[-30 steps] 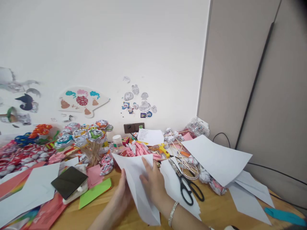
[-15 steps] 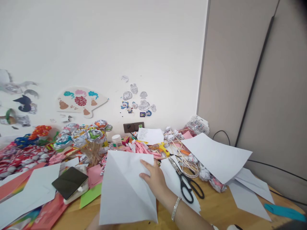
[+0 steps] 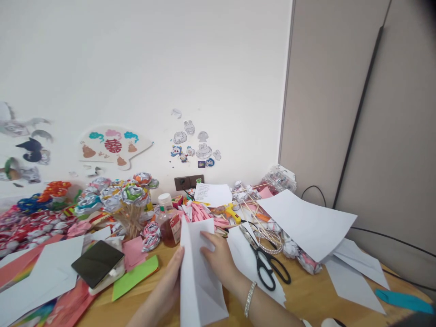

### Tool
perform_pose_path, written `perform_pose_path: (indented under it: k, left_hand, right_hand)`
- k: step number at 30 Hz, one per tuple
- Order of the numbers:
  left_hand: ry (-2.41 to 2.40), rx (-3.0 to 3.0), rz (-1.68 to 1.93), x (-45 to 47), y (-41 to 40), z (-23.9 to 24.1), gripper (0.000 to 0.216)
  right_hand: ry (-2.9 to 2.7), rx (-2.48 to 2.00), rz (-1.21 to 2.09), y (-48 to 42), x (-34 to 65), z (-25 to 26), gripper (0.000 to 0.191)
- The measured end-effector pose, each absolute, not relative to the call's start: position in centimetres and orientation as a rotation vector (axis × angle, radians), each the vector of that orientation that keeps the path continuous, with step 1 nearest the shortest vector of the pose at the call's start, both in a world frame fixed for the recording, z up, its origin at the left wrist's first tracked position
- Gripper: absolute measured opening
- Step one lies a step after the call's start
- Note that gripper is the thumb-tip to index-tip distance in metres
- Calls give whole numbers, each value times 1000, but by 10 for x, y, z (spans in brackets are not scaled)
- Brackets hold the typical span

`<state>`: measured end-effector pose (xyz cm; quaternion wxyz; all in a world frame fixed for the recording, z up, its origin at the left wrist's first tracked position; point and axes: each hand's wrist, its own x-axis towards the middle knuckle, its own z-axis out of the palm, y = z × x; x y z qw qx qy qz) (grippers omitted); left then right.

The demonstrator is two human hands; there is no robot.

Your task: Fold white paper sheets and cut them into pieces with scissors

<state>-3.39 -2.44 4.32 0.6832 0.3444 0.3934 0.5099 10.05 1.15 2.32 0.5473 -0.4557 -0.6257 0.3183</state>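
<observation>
A sheet of white paper [image 3: 204,290] stands partly folded in front of me, its left part bent up along an upright crease. My left hand [image 3: 174,268] grips the raised left part from outside, with its fingers mostly hidden. My right hand [image 3: 220,258] holds the right part; its thumb and index finger lie on the inner face near the top. Just to the right, black-handled scissors [image 3: 264,261] rest on another white sheet [image 3: 240,252], with a loop of pearly beads [image 3: 272,240] beside them. A bottle of amber liquid [image 3: 167,229] stands behind the folded sheet.
Left on the wooden table are a dark-screened phone [image 3: 98,261], green paper [image 3: 136,276] and paper flowers on sticks [image 3: 131,200]. Behind lie pink strips [image 3: 195,211] and a yellow glue gun [image 3: 233,212]. A large white sheet [image 3: 309,220] overhangs crumpled paper flowers at right.
The sheet's left part has been folded up and toward the right, uncovering the bottle and more green paper. My left hand has come into view on it; my right hand has barely moved.
</observation>
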Motion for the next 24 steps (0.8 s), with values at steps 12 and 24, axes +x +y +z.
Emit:
perform_pose_path:
  k: [12, 24]
  left_hand:
    - [1178, 951, 1202, -30, -17, 46, 51]
    - [1055, 789, 1192, -27, -26, 50, 52]
  right_hand:
    - [-1412, -751, 968, -4, 98, 36, 33]
    - [-1333, -935, 911, -4, 95, 36, 4]
